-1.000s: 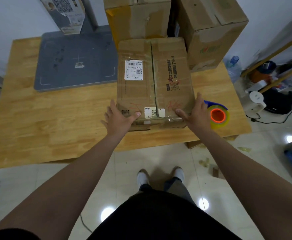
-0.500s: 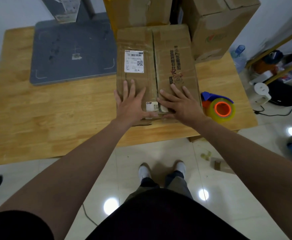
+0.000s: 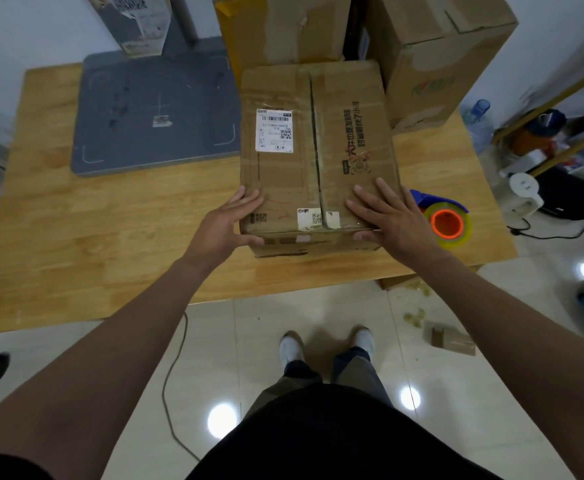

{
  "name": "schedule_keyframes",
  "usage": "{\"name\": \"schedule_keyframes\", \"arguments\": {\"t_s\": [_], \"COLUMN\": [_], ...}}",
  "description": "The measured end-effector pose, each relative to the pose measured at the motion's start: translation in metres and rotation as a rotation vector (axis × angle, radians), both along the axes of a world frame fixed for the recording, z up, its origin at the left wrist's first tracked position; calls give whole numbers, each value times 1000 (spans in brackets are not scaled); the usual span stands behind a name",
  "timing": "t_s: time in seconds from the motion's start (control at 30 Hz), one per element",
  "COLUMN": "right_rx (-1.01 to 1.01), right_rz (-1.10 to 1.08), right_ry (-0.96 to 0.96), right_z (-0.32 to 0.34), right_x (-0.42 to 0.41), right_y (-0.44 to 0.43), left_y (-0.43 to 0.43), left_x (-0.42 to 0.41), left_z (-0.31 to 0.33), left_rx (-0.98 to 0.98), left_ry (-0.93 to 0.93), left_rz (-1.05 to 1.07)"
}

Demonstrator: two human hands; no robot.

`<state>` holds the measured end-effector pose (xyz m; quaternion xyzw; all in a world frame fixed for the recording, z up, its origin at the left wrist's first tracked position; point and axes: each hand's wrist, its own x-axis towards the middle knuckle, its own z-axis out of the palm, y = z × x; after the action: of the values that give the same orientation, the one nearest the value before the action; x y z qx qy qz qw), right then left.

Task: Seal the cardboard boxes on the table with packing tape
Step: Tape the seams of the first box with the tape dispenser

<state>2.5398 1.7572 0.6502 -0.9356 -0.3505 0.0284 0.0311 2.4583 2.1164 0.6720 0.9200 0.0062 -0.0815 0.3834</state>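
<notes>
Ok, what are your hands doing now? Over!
Both hands open: left hand on box near-left corner, right hand flat on right flap. Tape dispenser beside box, untouched.

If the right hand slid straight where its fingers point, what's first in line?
The right hand lies flat on the box; ahead is only its printed flap, then probably the carton behind.
</notes>
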Motion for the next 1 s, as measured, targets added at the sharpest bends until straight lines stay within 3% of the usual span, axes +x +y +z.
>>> {"name": "schedule_keyframes", "arguments": {"t_s": [0.17, 0.23, 0.4, 0.5, 0.6, 0.7, 0.87, 0.93, 1.0], "right_rx": [48, 36, -40, 19, 206, 554, 1246, 1394, 1408], "right_rz": [-65, -71, -89, -225, -352, -486, -1071, -1185, -1245], "right_ry": [47, 87, -10, -44, -17, 135, 537, 636, 687], "right_z": [17, 14, 0, -5, -10, -11, -10, -13, -17], "right_x": [-8, -10, -7, -5, -6, -6, -5, -4, -2], "right_y": [43, 69, 53, 27, 19, 20, 30, 34, 33], "left_y": [-33, -46, -37, -32, -22, -9, -3, 3, 8], "left_x": [15, 23, 20, 13, 6, -2, -4, -3, -2], "left_z": [11, 6, -1, -1, -6, -12, -18, -21, -23], "left_rx": [272, 295, 17, -87, -236, -365, -454, -442, -405], "left_ry": [5, 20, 5, 63, 104, 157, 178, 198, 218], "left_rz": [-112, -111, 102, 221, 279, 300, 326, 307, 286]}}
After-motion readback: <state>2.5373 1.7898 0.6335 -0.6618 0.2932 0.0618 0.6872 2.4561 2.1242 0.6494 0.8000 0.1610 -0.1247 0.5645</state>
